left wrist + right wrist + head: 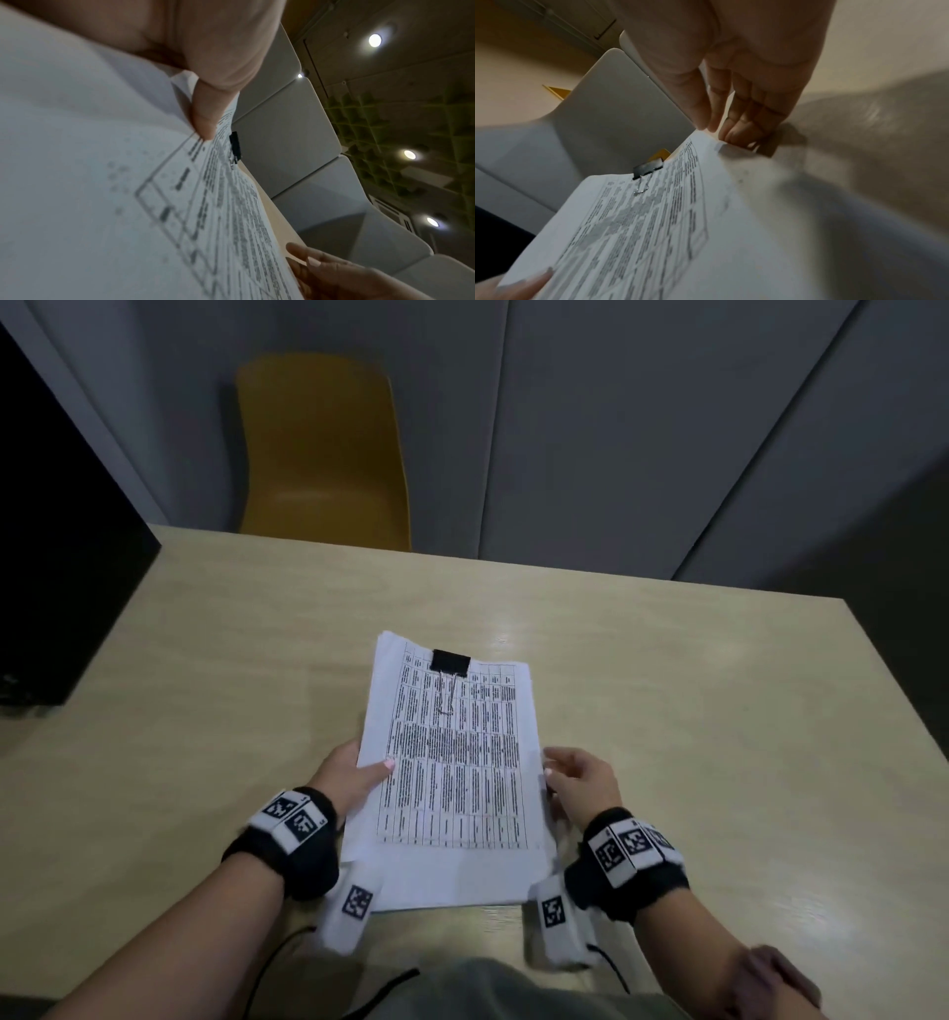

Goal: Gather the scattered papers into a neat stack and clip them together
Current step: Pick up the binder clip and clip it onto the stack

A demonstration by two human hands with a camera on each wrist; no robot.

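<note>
A stack of white papers (452,762) with a printed table on top lies on the table, slightly raised at its left side. A black binder clip (450,662) is clamped on the far edge, its silver handle folded flat on the page. My left hand (354,775) pinches the stack's left edge, thumb (205,113) on top and fingers hidden underneath. My right hand (577,778) sits at the right edge with relaxed fingers (736,113) whose tips touch the table beside the paper. The clip (648,168) also shows in the right wrist view.
The light wooden table (693,711) extends bare to the right and far side. A yellow chair (323,454) stands behind the far edge. A black block (61,557) sits at the far left. Black cables (287,947) trail at the near edge.
</note>
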